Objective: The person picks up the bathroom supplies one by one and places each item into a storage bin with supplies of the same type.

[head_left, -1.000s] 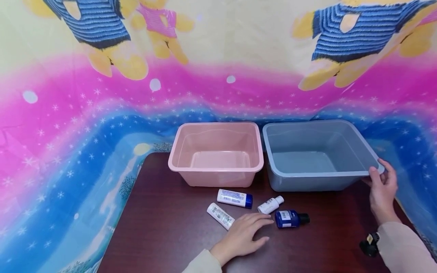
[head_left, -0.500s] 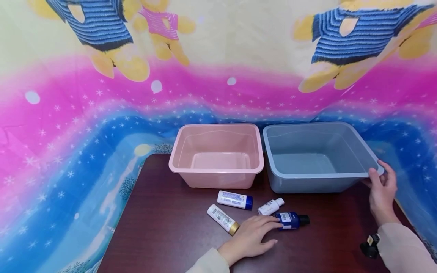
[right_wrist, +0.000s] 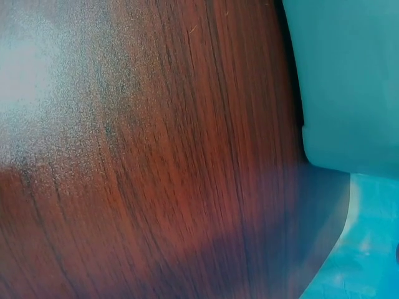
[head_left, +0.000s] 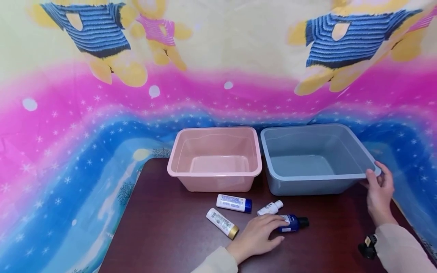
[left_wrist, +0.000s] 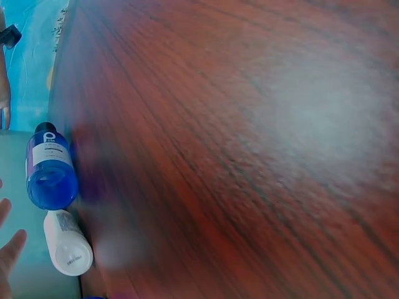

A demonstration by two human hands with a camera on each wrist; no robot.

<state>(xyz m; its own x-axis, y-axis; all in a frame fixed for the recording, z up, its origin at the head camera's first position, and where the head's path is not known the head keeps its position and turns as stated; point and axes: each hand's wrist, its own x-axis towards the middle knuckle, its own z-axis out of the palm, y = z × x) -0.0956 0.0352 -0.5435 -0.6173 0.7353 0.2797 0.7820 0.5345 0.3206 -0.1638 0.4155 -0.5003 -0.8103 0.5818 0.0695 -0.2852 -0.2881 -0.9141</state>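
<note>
My left hand [head_left: 257, 235] hovers by the dark blue bottle [head_left: 293, 224], its fingers loosely extended and overlapping the bottle's left end in the head view. The left wrist view shows its fingers [left_wrist: 10, 252] apart from that bottle, which has a black cap and white label. Beside it lies a small white bottle [head_left: 269, 208]. At the far right my right hand [head_left: 380, 195] grips the front right rim corner of the blue-grey basin [head_left: 307, 187], thumb on top. In the right wrist view the basin wall [right_wrist: 349, 81] shows, but not the gripping fingers.
Left of the blue-grey basin stands a pink basin [head_left: 218, 184]. A white tube with a blue cap [head_left: 233, 203] and another with a gold cap [head_left: 222, 223] lie in front of it on the dark wooden table [head_left: 153, 235]. A printed cloth [head_left: 218, 94] hangs behind.
My left hand has moved right, off the gold-capped tube and over to the blue bottle. The right hand keeps its grip on the basin's corner. The head view has tilted slightly.
</note>
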